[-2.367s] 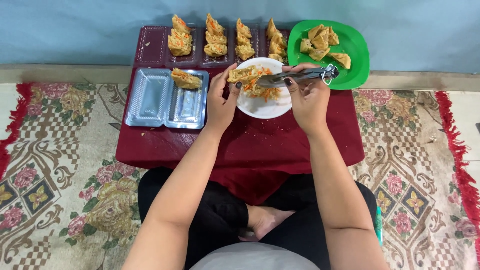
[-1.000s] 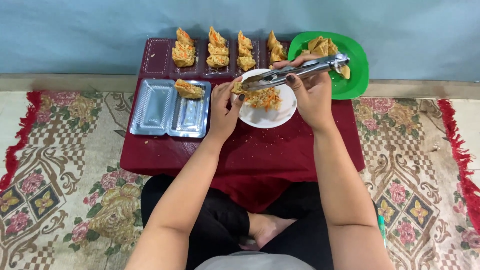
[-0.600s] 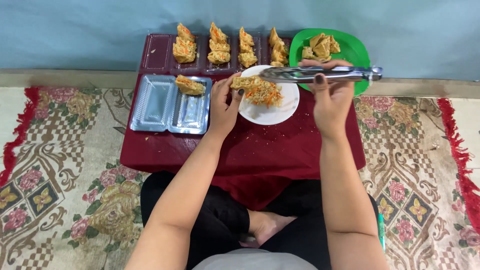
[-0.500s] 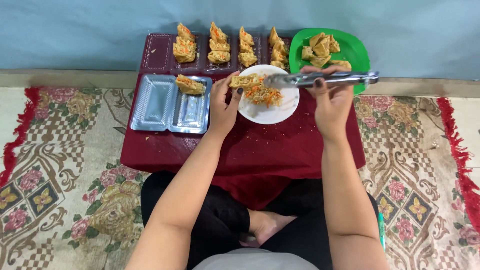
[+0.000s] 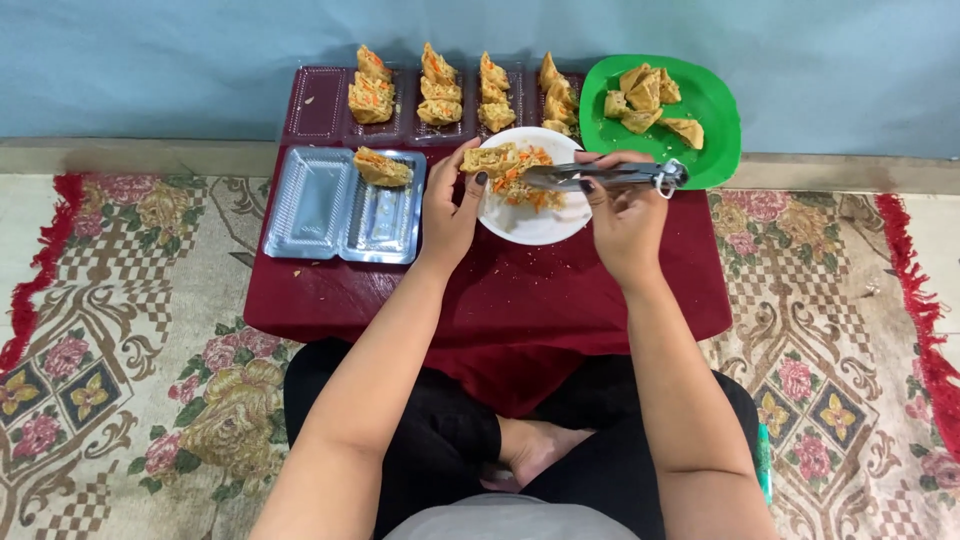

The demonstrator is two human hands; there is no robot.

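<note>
My left hand point(image 5: 450, 205) holds a fried pastry pocket point(image 5: 488, 158) over the left rim of a white plate point(image 5: 540, 222). My right hand point(image 5: 625, 215) grips metal tongs point(image 5: 600, 176), whose tips reach into the shredded orange and white filling point(image 5: 525, 178) on that plate, next to the pastry. Both hands hover above a low table covered in dark red cloth point(image 5: 520, 300).
A clear plastic two-part container point(image 5: 320, 205) with one filled pastry point(image 5: 382, 167) lies at the left. A row of filled pastries point(image 5: 440, 90) sits in dark trays at the back. A green plate point(image 5: 710, 110) with empty pastries stands back right. A patterned rug point(image 5: 130, 380) surrounds the table.
The tongs swung out level to the right, then came back down. Their tips are now in the filling beside the pastry, which my left hand has kept holding.
</note>
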